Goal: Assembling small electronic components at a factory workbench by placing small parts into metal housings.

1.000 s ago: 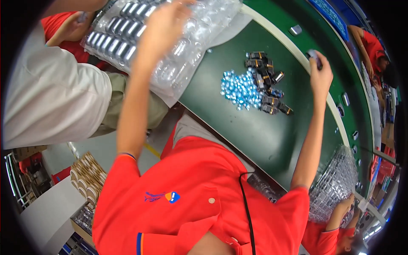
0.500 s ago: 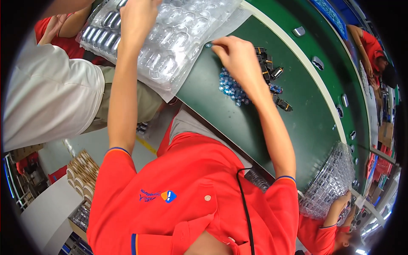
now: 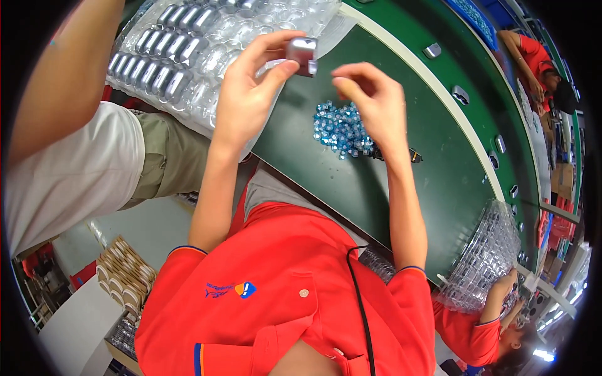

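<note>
My left hand (image 3: 254, 88) grips a shiny grey rounded case (image 3: 303, 55) between thumb and fingers, raised over the green worktop. Just right of it, my right hand (image 3: 373, 103) hovers with thumb and forefinger drawn together in a pinch; whatever they may hold is hidden. Under that hand lies a heap of small clear-blue pieces (image 3: 338, 128). One black part with an orange strip (image 3: 414, 155) shows beside my right wrist, the others mostly covered by my hand and forearm. At the upper left, a clear plastic blister tray (image 3: 207, 69) carries rows of similar grey cases (image 3: 164, 45).
Beyond a pale curved rail (image 3: 433, 75), a green belt (image 3: 448, 69) bears several spaced cases. Stacked clear trays (image 3: 480, 263) stand at the right near a co-worker in red (image 3: 467, 335). Another person's arm (image 3: 66, 75) reaches in close on the left.
My left hand has come back from the tray toward me and now holds a grey case. My right hand has shifted slightly right and down. The co-worker's arm at left reaches further in.
</note>
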{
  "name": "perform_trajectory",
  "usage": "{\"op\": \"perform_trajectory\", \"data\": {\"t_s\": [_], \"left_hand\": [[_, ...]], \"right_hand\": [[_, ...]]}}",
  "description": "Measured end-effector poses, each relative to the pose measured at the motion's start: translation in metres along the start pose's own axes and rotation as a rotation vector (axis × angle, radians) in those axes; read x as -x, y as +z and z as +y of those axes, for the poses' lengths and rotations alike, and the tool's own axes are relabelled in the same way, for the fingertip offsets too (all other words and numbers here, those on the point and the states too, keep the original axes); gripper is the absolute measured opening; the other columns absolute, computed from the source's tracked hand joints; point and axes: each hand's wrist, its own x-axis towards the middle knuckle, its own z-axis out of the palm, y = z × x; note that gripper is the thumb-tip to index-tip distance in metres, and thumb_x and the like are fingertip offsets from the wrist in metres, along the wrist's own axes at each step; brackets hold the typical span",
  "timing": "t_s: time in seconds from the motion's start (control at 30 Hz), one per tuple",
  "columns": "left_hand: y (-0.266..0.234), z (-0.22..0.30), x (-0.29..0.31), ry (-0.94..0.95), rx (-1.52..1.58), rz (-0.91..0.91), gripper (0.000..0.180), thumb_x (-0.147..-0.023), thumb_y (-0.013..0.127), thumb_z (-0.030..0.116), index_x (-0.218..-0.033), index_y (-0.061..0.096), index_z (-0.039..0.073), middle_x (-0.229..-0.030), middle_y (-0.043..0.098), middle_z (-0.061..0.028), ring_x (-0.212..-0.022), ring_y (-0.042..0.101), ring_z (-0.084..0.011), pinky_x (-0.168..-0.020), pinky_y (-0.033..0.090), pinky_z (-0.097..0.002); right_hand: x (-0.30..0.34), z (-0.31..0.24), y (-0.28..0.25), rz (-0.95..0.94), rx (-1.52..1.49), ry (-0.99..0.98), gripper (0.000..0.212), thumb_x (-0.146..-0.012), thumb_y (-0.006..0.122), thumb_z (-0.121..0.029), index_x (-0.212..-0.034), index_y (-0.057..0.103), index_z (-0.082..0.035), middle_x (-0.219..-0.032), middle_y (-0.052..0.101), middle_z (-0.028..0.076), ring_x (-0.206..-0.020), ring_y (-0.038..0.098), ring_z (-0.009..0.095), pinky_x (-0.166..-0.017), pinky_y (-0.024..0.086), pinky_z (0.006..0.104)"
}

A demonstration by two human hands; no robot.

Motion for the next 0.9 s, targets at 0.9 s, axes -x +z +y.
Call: {"op": "perform_trajectory", "data": {"t_s": [0.9], "left_hand": [[0.095, -0.014, -0.002, -0.438, 0.168, -0.441, 0.037, -0.096, 0.063, 0.014, -0.125, 0.060, -0.008, -0.101, 0.070, -0.0136, -0.085, 0.068, -0.0167, -0.078, 0.058, -0.0323]], "right_hand": [[0.041, 0.021, -0.072, 0.322, 0.246, -0.324, 0.015, -0.086, 0.069, -0.001, -0.100, 0.071, 0.001, -0.090, 0.073, 0.009, -0.080, 0.070, 0.014, -0.074, 0.056, 0.0261]]}}
